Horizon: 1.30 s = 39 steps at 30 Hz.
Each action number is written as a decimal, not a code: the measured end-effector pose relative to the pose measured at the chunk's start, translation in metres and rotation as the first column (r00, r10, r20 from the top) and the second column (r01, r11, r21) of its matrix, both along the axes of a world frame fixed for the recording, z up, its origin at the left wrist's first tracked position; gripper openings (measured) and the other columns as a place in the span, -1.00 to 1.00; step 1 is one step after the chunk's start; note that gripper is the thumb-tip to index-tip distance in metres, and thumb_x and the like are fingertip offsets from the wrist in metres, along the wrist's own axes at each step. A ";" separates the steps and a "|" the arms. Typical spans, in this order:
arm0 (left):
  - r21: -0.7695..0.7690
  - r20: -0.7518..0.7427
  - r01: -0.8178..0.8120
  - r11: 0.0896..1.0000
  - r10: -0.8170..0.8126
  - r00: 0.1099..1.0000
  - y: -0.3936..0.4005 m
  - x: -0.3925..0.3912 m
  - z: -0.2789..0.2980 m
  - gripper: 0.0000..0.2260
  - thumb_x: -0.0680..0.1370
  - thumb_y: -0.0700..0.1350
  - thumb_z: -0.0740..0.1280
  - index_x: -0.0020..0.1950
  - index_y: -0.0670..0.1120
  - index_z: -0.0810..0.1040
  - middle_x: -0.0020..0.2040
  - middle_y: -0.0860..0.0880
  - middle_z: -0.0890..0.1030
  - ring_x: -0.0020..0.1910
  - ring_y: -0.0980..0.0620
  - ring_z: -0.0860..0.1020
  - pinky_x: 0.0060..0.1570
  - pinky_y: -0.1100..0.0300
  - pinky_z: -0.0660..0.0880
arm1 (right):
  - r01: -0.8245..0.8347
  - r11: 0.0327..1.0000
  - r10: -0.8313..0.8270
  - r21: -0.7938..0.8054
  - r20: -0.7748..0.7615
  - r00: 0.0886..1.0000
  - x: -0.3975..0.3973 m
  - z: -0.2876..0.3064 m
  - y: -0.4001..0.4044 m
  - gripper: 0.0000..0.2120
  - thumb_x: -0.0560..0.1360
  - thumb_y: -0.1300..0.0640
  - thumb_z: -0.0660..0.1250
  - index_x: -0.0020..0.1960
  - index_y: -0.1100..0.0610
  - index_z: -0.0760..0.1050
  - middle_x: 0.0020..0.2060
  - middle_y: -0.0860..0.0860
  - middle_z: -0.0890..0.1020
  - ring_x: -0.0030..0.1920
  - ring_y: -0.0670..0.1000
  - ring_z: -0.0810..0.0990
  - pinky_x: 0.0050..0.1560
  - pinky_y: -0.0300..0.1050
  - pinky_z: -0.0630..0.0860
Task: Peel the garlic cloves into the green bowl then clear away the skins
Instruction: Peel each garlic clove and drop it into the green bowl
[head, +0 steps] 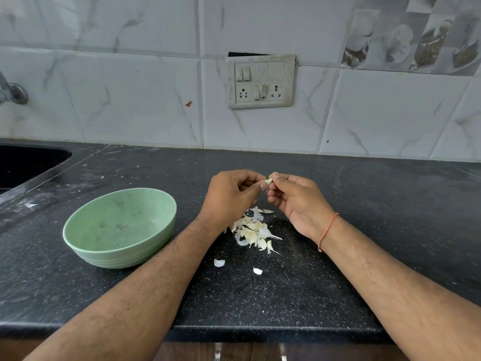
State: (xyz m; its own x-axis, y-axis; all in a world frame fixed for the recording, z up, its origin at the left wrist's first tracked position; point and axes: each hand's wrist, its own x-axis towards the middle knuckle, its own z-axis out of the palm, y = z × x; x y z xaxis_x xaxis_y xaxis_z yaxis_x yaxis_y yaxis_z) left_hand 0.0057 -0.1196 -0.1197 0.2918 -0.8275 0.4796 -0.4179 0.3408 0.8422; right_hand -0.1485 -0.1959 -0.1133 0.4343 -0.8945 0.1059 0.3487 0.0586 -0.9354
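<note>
Above the black counter, my left hand [231, 195] and my right hand [296, 198] meet at their fingertips and pinch one small garlic clove [267, 181] between them. Below the hands lies a pile of garlic cloves and papery skins [251, 231]. Two loose skin pieces [219, 262] lie nearer the front edge. The green bowl [119, 227] stands upright to the left of my left forearm, and its inside looks bare of cloves.
A dark sink [26, 162] is sunk into the counter at the far left, with a tap [11, 92] above it. A switch and socket plate [260, 82] hangs on the tiled wall. The counter's front edge [260, 332] runs just under my forearms.
</note>
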 end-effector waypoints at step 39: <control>0.094 -0.211 0.099 0.991 -0.078 0.975 0.000 0.001 0.004 -0.69 0.73 -0.11 0.23 -0.21 -0.10 0.49 -0.29 -0.09 0.43 -0.33 0.01 0.35 -0.32 0.12 0.32 | -0.112 0.854 -0.066 -0.507 -0.321 0.945 -0.010 -0.003 -0.005 -0.65 0.51 0.20 0.59 0.27 0.06 0.66 0.00 0.09 0.76 -0.03 -0.03 0.68 0.02 -0.11 0.67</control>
